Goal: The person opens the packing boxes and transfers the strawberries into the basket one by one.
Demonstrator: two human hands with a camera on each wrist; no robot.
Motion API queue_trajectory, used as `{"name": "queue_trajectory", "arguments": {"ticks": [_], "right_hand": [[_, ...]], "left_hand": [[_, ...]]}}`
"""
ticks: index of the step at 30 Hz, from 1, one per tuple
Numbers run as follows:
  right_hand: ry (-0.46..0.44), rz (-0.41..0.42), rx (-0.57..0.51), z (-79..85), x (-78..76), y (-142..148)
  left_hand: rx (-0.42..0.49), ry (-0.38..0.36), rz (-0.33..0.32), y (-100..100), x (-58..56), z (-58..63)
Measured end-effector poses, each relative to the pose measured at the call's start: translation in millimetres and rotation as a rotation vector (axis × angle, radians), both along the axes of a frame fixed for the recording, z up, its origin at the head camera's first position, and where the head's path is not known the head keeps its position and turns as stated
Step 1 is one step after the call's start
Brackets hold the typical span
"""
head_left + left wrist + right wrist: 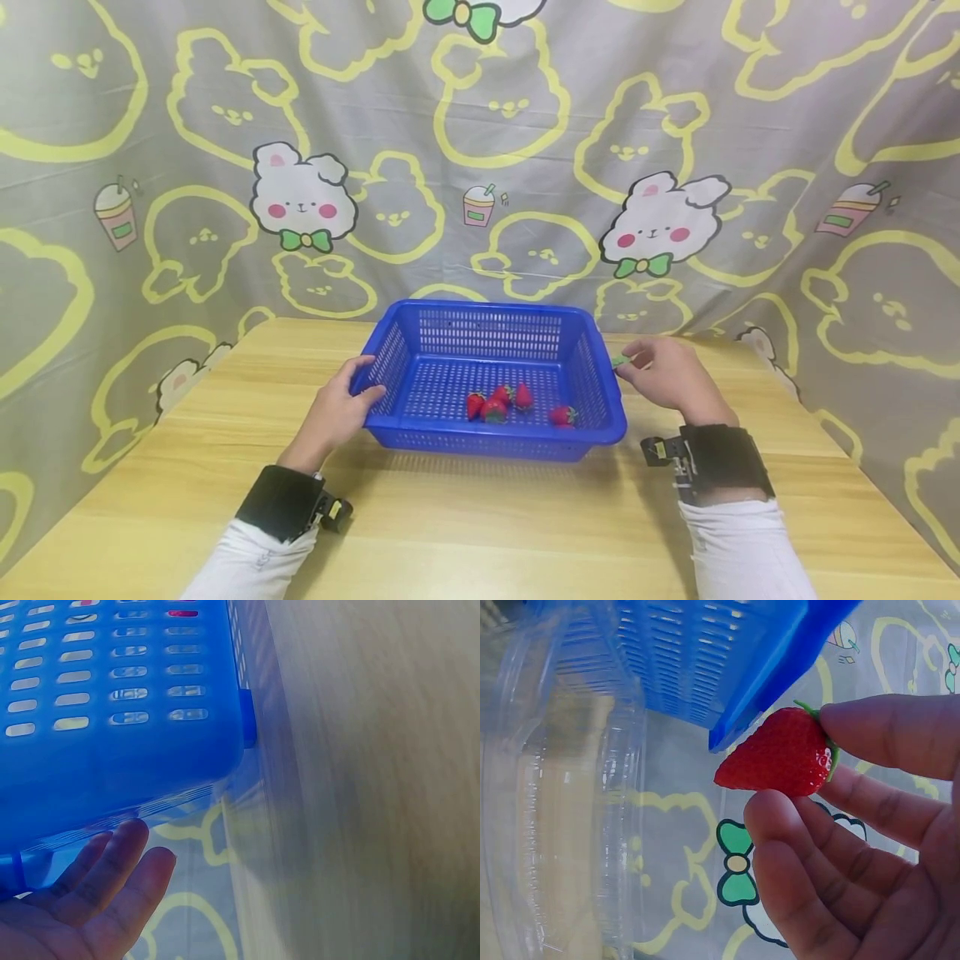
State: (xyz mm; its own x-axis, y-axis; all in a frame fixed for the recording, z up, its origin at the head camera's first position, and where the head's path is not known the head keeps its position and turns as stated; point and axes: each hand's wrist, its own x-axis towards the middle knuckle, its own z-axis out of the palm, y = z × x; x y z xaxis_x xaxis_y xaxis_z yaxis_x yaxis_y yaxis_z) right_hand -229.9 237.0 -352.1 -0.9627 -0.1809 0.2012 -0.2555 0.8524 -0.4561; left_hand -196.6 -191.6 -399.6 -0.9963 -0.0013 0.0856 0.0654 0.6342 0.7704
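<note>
A blue plastic basket (487,435) with slotted walls stands on the table, holding several red strawberries (522,397) on its floor. My left hand (341,408) grips the basket's left rim, thumb over the edge and fingers on the outer side; in the left wrist view those fingers (142,892) lie under the rim. Just outside the right rim, my right hand (667,375) pinches one strawberry (780,754) between thumb and fingertips. Its green leaves face the thumb and its tip points away from the palm. The head view shows mostly the leaves of this strawberry.
A clear plastic container (619,825) appears beside the basket in the right wrist view. The wooden table (465,517) extends in front and to both sides. Behind it hangs a grey curtain (420,125) with cartoon prints. Each wrist wears a black band (726,462) with a small camera.
</note>
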Motion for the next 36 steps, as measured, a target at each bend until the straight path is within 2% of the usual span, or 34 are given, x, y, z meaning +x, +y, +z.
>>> {"name": "queue_trajectory", "arguments": {"ticks": [20, 36], "right_hand": [[-0.009, 0.006, -0.034, 8.8, 8.3, -16], [0.074, 0.080, -0.072, 2.7, 6.9, -34]], "left_hand": [[0.009, -0.003, 0.000, 1, 0.7, 0.3], [0.003, 0.012, 0.000, 1, 1.6, 1.0]]}}
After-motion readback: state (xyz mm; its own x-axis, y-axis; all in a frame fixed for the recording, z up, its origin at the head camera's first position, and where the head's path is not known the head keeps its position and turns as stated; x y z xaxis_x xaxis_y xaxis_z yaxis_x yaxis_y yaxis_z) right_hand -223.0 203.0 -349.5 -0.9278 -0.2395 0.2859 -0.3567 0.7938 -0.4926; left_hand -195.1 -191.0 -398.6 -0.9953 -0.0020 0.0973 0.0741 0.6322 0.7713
